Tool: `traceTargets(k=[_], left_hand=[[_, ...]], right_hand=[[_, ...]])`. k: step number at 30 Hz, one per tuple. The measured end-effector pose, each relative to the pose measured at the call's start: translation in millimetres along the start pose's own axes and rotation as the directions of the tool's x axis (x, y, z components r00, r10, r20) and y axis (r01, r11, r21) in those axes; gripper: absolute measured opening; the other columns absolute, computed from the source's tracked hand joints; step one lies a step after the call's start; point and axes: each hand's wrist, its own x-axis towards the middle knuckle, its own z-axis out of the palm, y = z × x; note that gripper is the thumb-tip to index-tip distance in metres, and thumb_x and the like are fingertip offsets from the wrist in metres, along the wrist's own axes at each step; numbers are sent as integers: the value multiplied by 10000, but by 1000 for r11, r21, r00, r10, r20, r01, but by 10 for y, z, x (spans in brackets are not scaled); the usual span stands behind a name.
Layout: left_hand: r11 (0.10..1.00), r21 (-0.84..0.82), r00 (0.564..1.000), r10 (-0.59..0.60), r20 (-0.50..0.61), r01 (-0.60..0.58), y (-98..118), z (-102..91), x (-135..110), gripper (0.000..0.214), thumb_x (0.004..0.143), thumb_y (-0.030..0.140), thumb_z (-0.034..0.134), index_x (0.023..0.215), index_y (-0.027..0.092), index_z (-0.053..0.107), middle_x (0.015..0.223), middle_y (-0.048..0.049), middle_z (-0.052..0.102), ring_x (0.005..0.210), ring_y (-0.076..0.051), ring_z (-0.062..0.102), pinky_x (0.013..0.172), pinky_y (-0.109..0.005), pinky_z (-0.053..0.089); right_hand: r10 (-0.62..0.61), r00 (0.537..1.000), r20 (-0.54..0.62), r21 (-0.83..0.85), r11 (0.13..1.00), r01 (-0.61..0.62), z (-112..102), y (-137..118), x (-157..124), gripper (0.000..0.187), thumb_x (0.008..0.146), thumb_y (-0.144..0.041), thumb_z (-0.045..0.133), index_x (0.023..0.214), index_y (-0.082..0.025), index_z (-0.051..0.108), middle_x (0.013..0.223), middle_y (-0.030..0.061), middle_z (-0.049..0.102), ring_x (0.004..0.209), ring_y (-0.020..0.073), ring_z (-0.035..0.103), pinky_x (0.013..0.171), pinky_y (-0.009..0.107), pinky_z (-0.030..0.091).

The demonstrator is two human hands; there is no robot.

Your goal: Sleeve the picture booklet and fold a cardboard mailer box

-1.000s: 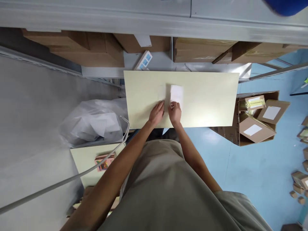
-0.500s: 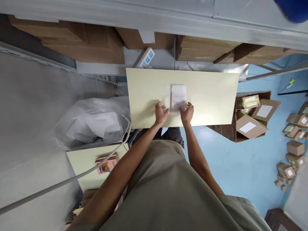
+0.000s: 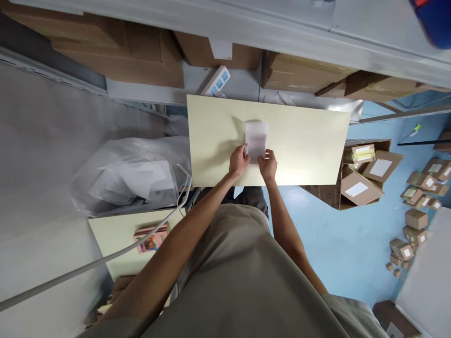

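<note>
At the centre of the frame, a pale packet (image 3: 256,140) is being held over a cream tabletop (image 3: 310,148), a shadow being cast to its left. The handling is apparently being left unfinished for now, as the packet is not yet being released; whether its ends are closed, and how much work remains, cannot be told. Its lower left edge is being pinched by the left hand (image 3: 240,160), thumb and curled fingers being closed on it. Its lower right edge is being pinched by the right hand (image 3: 268,164), with little gap showing in either grip.
</note>
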Motion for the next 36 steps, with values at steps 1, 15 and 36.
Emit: traceTargets(k=[1, 15, 36], left_hand=[[1000, 8, 1000, 3, -21, -3, -37, -60, 12, 537, 921, 97, 600, 1452, 160, 657, 1161, -111, 736, 1032, -243, 691, 1039, -361, 539], [983, 181, 959, 37, -280, 15, -929, -1320, 481, 581, 876, 36, 565, 1432, 177, 658, 1064, -103, 718, 1015, -257, 687, 1031, -396, 560], [995, -29, 911, -94, -401, 90, -712, -736, -1373, 541, 838, -3, 577, 1335, 166, 710, 1042, -85, 764, 927, -208, 731, 942, -346, 605]], right_hand=[[-20, 1000, 12, -2, 1000, 20, 52, -68, -13, 375, 959, -311, 547, 1318, -213, 585, 1179, 122, 737, 944, 243, 706, 872, 379, 564], [-241, 958, 154, -71, 965, 254, 1360, -1294, 445, 321, 1003, -196, 535, 1315, -188, 612, 1276, 167, 634, 1090, 305, 679, 1000, 490, 563], [-607, 745, 277, 126, 791, 598, 53, -237, -586, 315, 1073, -365, 500, 1237, -193, 706, 1085, 116, 722, 842, 203, 716, 792, 375, 649]])
